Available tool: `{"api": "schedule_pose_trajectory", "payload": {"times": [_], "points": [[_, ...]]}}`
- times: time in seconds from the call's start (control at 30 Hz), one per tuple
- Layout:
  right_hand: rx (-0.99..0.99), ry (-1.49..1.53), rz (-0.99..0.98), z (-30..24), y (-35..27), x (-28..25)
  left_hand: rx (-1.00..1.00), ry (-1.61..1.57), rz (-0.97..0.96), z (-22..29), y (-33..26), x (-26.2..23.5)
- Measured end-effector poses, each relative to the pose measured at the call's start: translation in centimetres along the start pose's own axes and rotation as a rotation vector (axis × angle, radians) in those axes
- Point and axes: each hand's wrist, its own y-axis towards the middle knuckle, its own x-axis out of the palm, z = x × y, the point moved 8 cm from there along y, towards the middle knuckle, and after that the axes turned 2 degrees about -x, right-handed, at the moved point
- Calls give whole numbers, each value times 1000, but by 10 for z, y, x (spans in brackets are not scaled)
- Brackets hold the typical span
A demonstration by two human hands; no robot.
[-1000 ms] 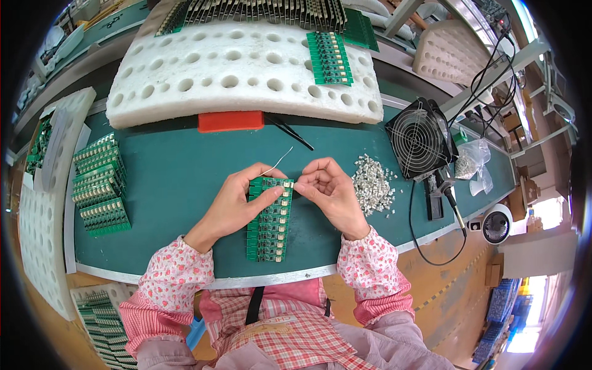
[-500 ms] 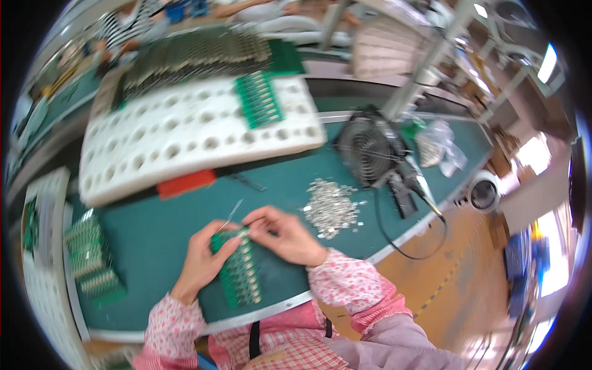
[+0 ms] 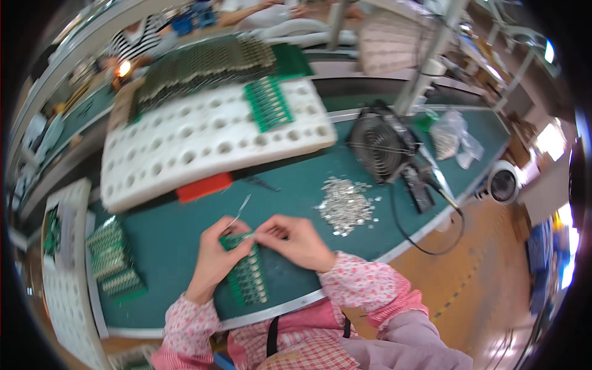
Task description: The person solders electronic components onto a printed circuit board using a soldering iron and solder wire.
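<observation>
A green circuit board panel (image 3: 248, 279) with rows of pale metal parts lies near the front edge of the table. My left hand (image 3: 217, 254) is closed on its upper end, thumb across the top. A thin silver tool, maybe tweezers (image 3: 242, 208), sticks out beyond the left fingers. My right hand (image 3: 300, 242) is closed in a pinch at the panel's upper right corner, against the left thumb; whatever is between its fingertips is too small to make out. Right of the hands lies a heap of small silver metal pieces (image 3: 346, 206).
A white foam tray (image 3: 185, 157) holds a stack of panels (image 3: 203, 68) and a single green panel (image 3: 269, 106). More panels (image 3: 114, 256) stand at left. A black fan (image 3: 379, 142), a cable (image 3: 398, 225) and plastic bags (image 3: 453, 135) are at right. People sit across.
The whole view has shifted, so everything appears a little further right. My right fingers have closed from a looser curl into a pinch at the panel's corner.
</observation>
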Motion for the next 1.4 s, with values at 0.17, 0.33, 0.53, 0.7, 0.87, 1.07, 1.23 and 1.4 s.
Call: {"api": "schedule_pose_trajectory", "payload": {"times": [0.17,0.33,0.53,0.7,0.87,1.07,1.23,1.4], "points": [[72,68,-30,3,-1,6,-49,-79,6,-3,0,0],[104,103,-18,9,-1,6,-89,-77,13,-6,0,0],[88,122,7,11,1,0,-113,-142,-12,-9,2,2],[28,155,36,7,5,-11,-331,-674,-160,-24,-2,16],[-84,-79,118,-6,2,-25,-194,-437,-150,-26,-6,23],[-436,-991,430,-49,-25,-83,-296,-548,-62,-32,-10,13],[-488,-1256,308,-28,-29,-74,-273,-586,-61,-34,-13,14],[-517,-1322,287,-23,-18,-68,-272,-602,-33,-38,-12,7]]}}
